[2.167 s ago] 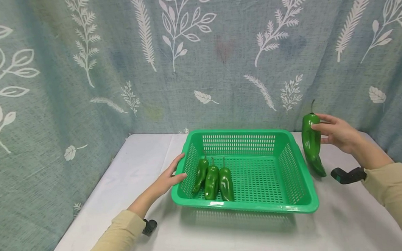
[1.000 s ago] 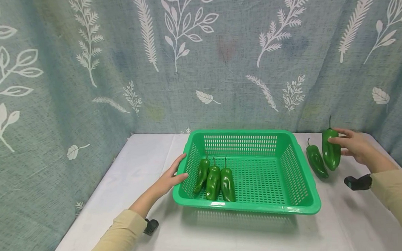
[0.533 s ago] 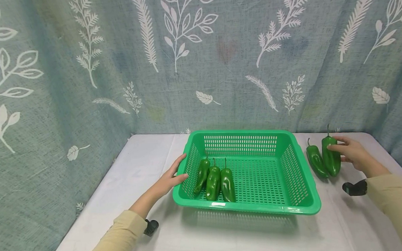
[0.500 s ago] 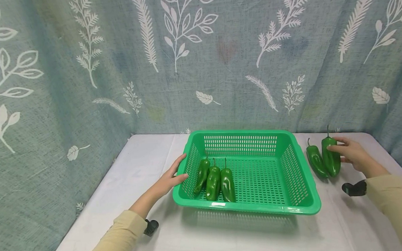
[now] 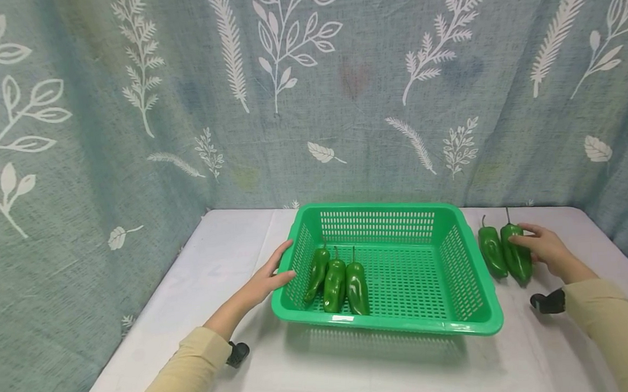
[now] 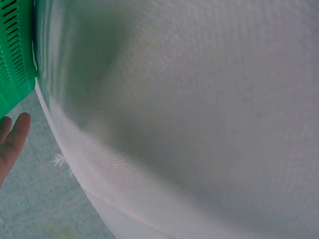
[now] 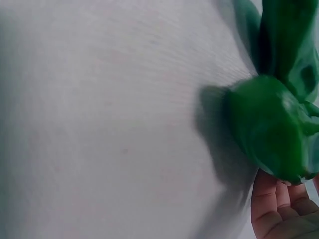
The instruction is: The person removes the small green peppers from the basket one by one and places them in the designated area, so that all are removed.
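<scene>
My right hand (image 5: 548,252) pinches a large glossy green chili pepper (image 5: 517,256) between thumb and fingers, at the white table just right of the basket. In the right wrist view the fingers (image 7: 266,206) are curled behind that pepper. A smaller green pepper (image 5: 491,252) lies against its left side. My left hand (image 5: 262,278) touches the left rim of a green plastic basket (image 5: 385,325), its fingers straight. Inside the basket, three green peppers lie side by side at the left, one of them the rightmost pepper (image 5: 357,288), stems pointing away.
A teal curtain (image 5: 321,124) with white leaf prints hangs behind and left of the table (image 5: 231,247). A black wrist camera (image 5: 547,302) sits under the right wrist, another camera (image 5: 239,354) beside the left. Bare basket floor (image 5: 403,280) shows right of the three peppers.
My right hand has brought the large pepper down from mid-air onto the right side of the smaller one, then slid it nearer, nudging that one slightly. The left hand keeps its place.
</scene>
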The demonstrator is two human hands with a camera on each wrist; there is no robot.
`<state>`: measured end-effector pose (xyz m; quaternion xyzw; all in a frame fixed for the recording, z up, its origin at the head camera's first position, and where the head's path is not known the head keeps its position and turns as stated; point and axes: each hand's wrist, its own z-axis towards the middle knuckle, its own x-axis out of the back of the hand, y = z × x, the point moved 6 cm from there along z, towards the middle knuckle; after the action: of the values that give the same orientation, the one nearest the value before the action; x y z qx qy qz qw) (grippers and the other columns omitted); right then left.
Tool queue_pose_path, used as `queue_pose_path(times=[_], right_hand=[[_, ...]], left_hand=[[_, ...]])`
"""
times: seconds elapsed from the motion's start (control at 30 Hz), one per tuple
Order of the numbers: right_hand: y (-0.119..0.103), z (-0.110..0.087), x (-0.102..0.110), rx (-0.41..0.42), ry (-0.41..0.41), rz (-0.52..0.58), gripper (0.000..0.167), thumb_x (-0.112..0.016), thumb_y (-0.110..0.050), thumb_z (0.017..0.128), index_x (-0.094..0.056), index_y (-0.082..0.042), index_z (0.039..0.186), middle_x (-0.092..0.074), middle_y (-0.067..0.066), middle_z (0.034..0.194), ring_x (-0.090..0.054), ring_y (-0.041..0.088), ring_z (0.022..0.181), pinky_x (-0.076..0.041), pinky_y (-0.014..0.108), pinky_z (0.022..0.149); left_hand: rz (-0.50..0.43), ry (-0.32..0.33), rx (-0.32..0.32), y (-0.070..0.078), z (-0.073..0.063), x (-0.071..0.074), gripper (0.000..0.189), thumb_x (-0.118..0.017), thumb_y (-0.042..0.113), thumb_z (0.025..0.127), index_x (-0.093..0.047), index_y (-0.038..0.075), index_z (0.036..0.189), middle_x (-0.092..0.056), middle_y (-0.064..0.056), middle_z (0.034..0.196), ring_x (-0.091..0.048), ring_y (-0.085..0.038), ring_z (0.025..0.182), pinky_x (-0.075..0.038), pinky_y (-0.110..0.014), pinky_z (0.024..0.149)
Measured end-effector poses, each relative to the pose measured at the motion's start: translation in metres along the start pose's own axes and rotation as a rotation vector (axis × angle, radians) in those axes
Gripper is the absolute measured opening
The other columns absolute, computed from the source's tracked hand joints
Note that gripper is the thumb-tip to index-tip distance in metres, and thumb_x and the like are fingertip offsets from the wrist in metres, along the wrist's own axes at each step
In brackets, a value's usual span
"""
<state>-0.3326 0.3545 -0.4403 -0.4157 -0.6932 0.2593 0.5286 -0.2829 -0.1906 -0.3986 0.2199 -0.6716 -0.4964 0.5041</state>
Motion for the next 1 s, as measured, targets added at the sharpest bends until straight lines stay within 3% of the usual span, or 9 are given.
queue_pose_path(times=[0.13,0.63,0.93,0.97,1.0], right_hand=[[0.003,0.002,-0.002,-0.023,-0.005,-0.002,0.084,-0.044,-0.045,0.091,-0.002,0.005,0.143,-0.004,0.039,0.142,-0.018,0.053,0.127,-0.028,0.061,0.098],[0.005,0.007,-0.006,-0.054,-0.005,0.002,0.090,-0.047,-0.050,0.088,-0.002,0.004,0.144,-0.001,0.037,0.143,-0.013,0.053,0.130,-0.025,0.060,0.101],[0.004,0.005,0.005,-0.020,0.020,-0.012,0.085,-0.043,-0.050,0.090,-0.007,0.006,0.143,-0.011,0.040,0.140,-0.028,0.052,0.123,-0.034,0.056,0.096],[0.002,0.004,0.007,-0.011,0.031,-0.029,0.086,-0.043,-0.051,0.089,-0.009,0.006,0.144,-0.014,0.039,0.140,-0.039,0.048,0.118,-0.040,0.052,0.093],[0.000,0.004,0.009,0.002,0.034,-0.029,0.086,-0.044,-0.051,0.089,-0.009,0.006,0.143,-0.016,0.040,0.139,-0.040,0.048,0.117,-0.041,0.051,0.093]], left_hand=[[-0.006,-0.013,-0.001,0.016,-0.006,-0.002,0.067,-0.043,0.014,0.094,-0.005,0.011,0.148,-0.006,-0.020,0.152,-0.019,-0.042,0.134,-0.025,-0.060,0.101],[-0.004,-0.012,0.009,0.017,-0.007,-0.002,0.067,-0.043,0.016,0.094,-0.004,0.012,0.148,-0.005,-0.019,0.152,-0.016,-0.042,0.135,-0.023,-0.061,0.102],[0.009,-0.008,0.014,0.019,-0.007,-0.002,0.066,-0.042,0.014,0.094,-0.005,0.011,0.148,-0.004,-0.019,0.152,-0.013,-0.041,0.136,-0.021,-0.062,0.102],[0.008,-0.008,0.015,0.019,-0.007,-0.002,0.066,-0.042,0.013,0.093,-0.005,0.011,0.148,-0.005,-0.020,0.152,-0.014,-0.041,0.136,-0.022,-0.061,0.102],[0.007,-0.009,0.016,0.019,-0.008,-0.002,0.066,-0.042,0.013,0.094,-0.005,0.011,0.148,-0.006,-0.020,0.152,-0.016,-0.042,0.136,-0.023,-0.061,0.102]])
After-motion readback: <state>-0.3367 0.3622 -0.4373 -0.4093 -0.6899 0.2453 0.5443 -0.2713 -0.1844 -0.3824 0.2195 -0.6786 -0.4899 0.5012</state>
